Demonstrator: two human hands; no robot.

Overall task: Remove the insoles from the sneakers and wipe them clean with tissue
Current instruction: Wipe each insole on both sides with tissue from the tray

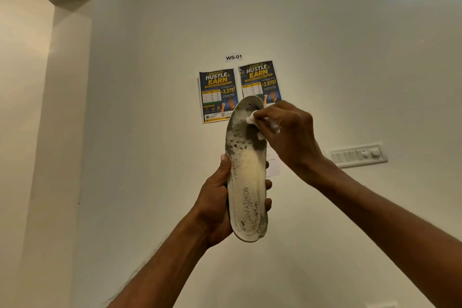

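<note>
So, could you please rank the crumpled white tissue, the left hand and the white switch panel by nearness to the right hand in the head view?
1. Crumpled white tissue, pinched in the right hand.
2. Left hand, lower left, gripping the soiled white insole.
3. White switch panel, on the wall behind.

Insole [246,170] upright in left hand [215,202]

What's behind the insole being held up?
Two wall posters, partly covered by the insole, and a white sheet. Fingers of the left hand wrap behind it; the sheet's left part is hidden.
</note>
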